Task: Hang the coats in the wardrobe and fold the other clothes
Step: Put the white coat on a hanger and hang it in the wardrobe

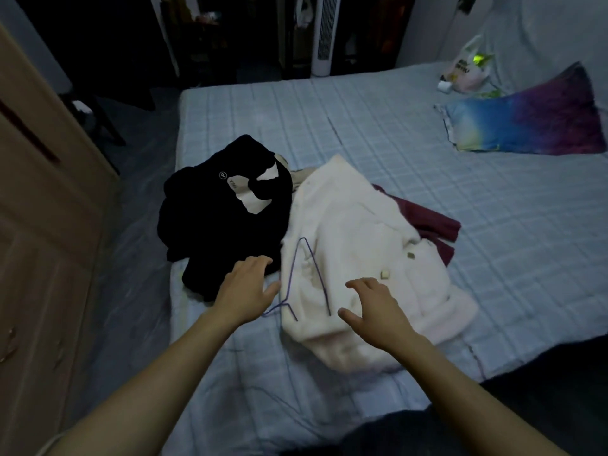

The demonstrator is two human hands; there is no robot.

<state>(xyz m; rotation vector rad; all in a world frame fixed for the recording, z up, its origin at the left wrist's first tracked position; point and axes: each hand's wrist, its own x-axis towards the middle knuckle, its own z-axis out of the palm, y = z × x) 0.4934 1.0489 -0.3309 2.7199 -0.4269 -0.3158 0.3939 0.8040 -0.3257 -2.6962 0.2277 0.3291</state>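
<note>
A fluffy white coat (355, 245) lies crumpled on the bed (493, 225), with a thin purple wire hanger (307, 261) resting on its near left part. To its left is a black garment (217, 218) with a white label patch, and a maroon garment (431, 222) pokes out from under the coat's right side. My left hand (245, 287) hovers open at the black garment's near edge, beside the hanger. My right hand (375, 307) is spread open over the coat's near part, holding nothing.
A wooden wardrobe (42, 245) stands at the left beside the bed. A colourful pillow (526, 120) and a plastic bag (467, 70) lie at the bed's far right. A white tower fan (324, 34) stands past the bed's far end. Dark fabric (493, 422) covers the near right corner.
</note>
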